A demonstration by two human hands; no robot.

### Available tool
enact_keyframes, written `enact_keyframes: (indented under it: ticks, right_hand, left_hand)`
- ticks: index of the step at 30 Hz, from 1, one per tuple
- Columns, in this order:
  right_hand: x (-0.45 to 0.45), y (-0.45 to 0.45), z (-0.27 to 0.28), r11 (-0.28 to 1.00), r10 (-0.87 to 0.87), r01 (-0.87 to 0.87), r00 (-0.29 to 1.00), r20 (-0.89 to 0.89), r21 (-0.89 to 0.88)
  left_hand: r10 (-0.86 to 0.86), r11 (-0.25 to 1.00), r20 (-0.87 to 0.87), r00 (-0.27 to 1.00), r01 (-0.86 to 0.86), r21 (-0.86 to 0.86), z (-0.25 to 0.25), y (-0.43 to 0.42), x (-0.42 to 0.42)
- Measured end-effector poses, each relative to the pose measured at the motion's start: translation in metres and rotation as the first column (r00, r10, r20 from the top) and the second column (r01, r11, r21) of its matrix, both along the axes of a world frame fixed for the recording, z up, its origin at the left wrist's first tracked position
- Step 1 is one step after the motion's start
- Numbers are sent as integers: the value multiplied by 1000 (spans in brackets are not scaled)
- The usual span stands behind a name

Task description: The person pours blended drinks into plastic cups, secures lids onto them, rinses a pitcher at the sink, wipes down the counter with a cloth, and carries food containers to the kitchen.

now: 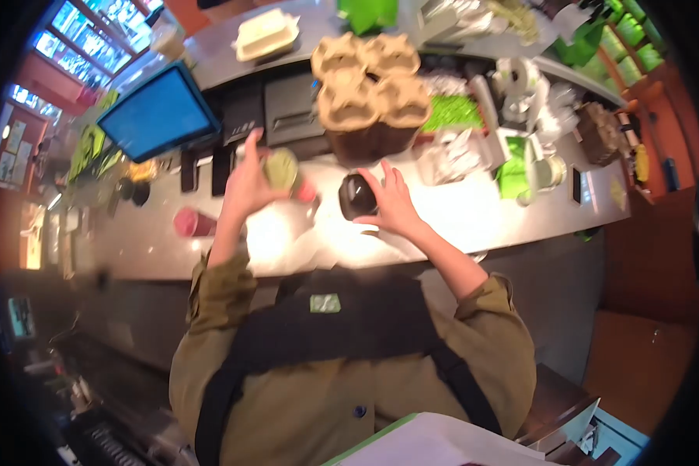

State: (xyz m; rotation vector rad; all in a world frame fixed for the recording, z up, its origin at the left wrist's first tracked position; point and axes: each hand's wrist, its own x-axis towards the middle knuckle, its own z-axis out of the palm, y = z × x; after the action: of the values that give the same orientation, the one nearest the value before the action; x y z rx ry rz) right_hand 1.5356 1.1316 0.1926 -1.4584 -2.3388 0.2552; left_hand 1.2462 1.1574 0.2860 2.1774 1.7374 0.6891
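Observation:
My right hand (pixel 393 203) curls around the side of a glossy black rounded object (pixel 357 196), possibly a lidded cup, on the counter. Its thumb and fingers press against it. My left hand (pixel 248 182) is spread, thumb and index finger wide apart, beside a cup with a green top (pixel 281 169). Whether the thumb touches that cup is blurred. Just right of the green cup, a pinkish-red item (pixel 308 191) shows in part. A pink cup (pixel 194 223) lies or leans on the counter left of my left forearm.
Stacked cardboard cup carriers (pixel 373 89) stand behind my hands on the metal counter (pixel 443 233). A blue-screened monitor (pixel 159 113) is at back left, a white takeaway box (pixel 266 35) at the back. Green shredded filler (pixel 452 113), tape rolls (pixel 550 172) and a phone (pixel 576 186) lie rightward.

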Motion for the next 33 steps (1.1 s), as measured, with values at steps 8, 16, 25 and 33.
enact_keyframes:
  ticks: [8, 16, 25, 33]
  right_hand:
    - [152, 187, 219, 810, -292, 452, 864, -411, 375]
    - [129, 365, 301, 748, -515, 355, 843, 154, 560]
    - [133, 338, 349, 899, -435, 432, 900, -35, -74]
    - [164, 351, 315, 738, -383, 336, 923, -47, 586]
  left_hand:
    - [78, 978, -81, 994, -92, -187, -28, -28, -4]
    - [132, 949, 43, 990, -114, -293, -21, -37, 2]
    - [229, 970, 254, 940, -242, 21, 3, -81, -8]
    - [278, 893, 224, 934, -337, 299, -1, -108, -16]
